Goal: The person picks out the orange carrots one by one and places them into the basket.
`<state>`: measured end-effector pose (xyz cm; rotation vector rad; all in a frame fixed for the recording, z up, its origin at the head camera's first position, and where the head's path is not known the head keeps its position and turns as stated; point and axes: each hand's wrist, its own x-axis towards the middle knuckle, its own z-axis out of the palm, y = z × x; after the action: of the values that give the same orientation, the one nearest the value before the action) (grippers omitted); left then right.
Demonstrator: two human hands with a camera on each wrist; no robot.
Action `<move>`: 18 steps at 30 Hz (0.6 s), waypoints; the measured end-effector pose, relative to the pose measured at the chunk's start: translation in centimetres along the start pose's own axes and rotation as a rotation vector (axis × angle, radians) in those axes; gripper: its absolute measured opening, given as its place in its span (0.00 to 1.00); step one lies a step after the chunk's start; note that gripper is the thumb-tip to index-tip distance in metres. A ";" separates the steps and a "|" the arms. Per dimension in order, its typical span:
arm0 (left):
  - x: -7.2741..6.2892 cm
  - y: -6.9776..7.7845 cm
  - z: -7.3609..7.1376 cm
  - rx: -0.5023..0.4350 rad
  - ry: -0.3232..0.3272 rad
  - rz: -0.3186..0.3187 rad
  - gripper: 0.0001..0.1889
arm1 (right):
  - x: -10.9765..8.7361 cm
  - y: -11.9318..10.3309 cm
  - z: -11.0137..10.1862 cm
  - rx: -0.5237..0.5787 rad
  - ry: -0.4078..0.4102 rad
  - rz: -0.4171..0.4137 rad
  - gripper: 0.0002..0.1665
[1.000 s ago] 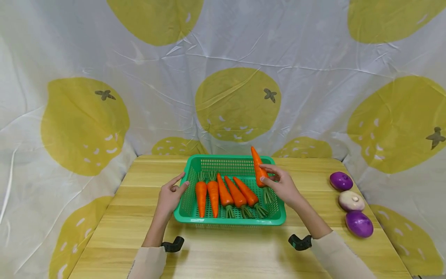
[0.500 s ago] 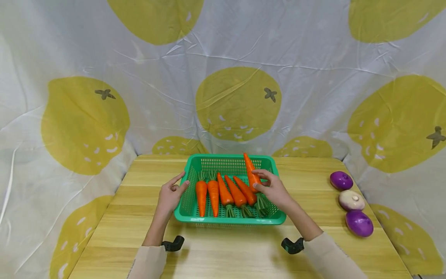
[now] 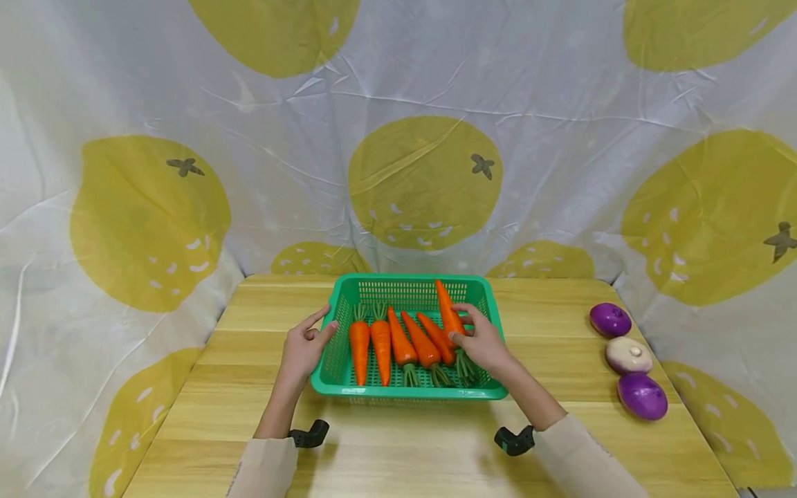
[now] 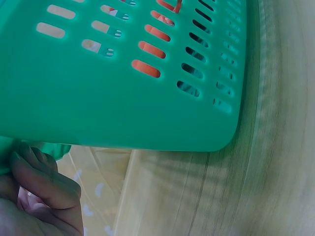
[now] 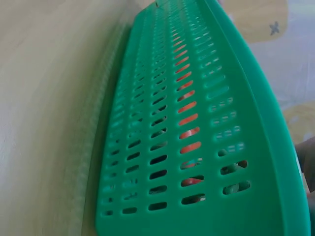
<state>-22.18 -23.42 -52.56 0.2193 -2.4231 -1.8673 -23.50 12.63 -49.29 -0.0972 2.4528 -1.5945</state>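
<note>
A green plastic basket (image 3: 405,392) with slotted walls stands in the middle of the table. My left hand (image 3: 305,349) pinches its left rim between thumb and fingers; the left wrist view shows that hand (image 4: 47,196) against the rim beside the basket wall (image 4: 88,108). Inside the right part of the basket, my right hand (image 3: 482,342) grips a carrot (image 3: 445,304), its tip raised towards the back wall and its green stem end low. Several other carrots (image 3: 403,351) lie in a row to its left. In the right wrist view the basket wall (image 5: 197,147) hides most of the right hand.
Two purple onions (image 3: 643,396) and a paler, whitish one (image 3: 629,356) sit in a line at the table's right side. Behind the wooden table (image 3: 398,449) hangs a cloth (image 3: 548,173) printed with yellow lemons.
My right hand has carried the carrot left and down into the basket, close to the rightmost carrot in the row. The left hand stays on the rim.
</note>
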 end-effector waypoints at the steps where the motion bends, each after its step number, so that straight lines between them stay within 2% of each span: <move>1: 0.0 0.0 0.0 0.002 0.002 -0.001 0.28 | 0.0 0.1 0.1 -0.001 -0.003 0.002 0.34; 8: 0.1 -0.1 0.1 0.002 0.004 -0.008 0.28 | -0.1 0.3 0.5 -0.064 -0.007 0.036 0.38; 18: 0.2 -0.2 0.0 0.014 -0.006 -0.011 0.28 | -0.7 -0.1 0.7 -0.169 0.025 0.040 0.34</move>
<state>-22.33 -23.53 -52.77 0.2284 -2.4446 -1.8585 -22.64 12.08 -49.42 -0.0542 2.5877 -1.3788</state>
